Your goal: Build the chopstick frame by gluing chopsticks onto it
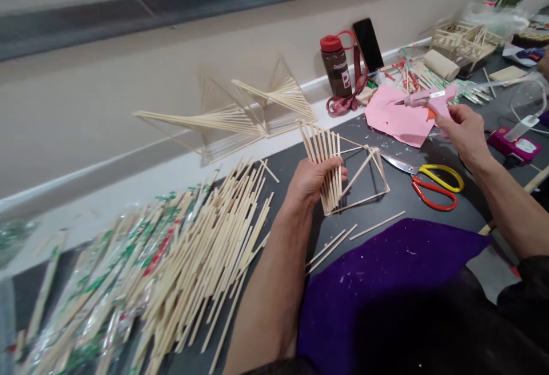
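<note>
My left hand (319, 180) is closed around the fanned sticks of a wooden stick frame (364, 196), which rests on the dark table. The frame's open, angular part points to the right. In my right hand (465, 132) is a pink hot glue gun (433, 99), held by its handle with the nozzle pointing left, over a pink sheet (397, 115). Scissors (429, 180) with one yellow and one red handle lie below the glue gun. Some loose sticks (377, 225) lie in front of the frame.
Many bare sticks (214, 238) and plastic-wrapped chopsticks (111, 266) cover the table's left. A finished-looking twisted stick structure (257, 106) leans by the wall. Behind stand a red-capped bottle (337, 66) and a phone (368, 44). Purple cloth (386, 266) lies near me; a magenta device (514, 145) sits right.
</note>
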Tool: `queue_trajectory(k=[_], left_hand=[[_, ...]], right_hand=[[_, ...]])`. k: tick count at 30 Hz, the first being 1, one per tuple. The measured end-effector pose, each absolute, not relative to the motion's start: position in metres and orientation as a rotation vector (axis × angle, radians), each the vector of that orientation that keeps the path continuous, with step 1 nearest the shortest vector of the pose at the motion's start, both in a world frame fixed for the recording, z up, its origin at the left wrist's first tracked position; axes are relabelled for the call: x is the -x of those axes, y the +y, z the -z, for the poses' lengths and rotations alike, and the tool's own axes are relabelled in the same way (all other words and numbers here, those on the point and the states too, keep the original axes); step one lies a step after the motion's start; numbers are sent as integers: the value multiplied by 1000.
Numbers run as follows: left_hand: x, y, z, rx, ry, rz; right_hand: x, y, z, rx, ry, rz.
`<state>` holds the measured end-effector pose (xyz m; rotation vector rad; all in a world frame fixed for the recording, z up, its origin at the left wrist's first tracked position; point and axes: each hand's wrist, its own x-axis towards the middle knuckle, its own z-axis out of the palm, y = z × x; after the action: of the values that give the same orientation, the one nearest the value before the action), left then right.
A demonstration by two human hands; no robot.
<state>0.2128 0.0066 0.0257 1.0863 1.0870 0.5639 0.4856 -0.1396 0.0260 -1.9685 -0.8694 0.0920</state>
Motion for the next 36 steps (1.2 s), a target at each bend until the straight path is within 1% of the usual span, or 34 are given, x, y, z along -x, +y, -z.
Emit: queue_trajectory(k=[2, 6, 8, 11, 17, 27, 36], left_hand=[[-213, 6, -26, -1095, 1077, -559], [-212, 6, -26, -1113, 1077, -567], [-212, 5, -27, -1121, 1080, -561], [-212, 5, -28, -1115, 1080, -549], [-210, 8, -25, -1108, 1062, -542], [-209, 9, -24, -1098, 1040, -534], [-209, 9, -23, -1091, 1043, -550]], right_hand=[[-475, -134, -32, 1813, -809, -140], [-450, -116, -53, 1563, -868, -596], [-439, -104, -62, 1487, -928, -727], [-428, -87, -67, 1399, -1016, -805], [-418, -74, -58, 1334, -1105, -944], [-416, -77, -57, 1434, -1221, -805], [-416, -78, -50, 1532, -1433, -566]])
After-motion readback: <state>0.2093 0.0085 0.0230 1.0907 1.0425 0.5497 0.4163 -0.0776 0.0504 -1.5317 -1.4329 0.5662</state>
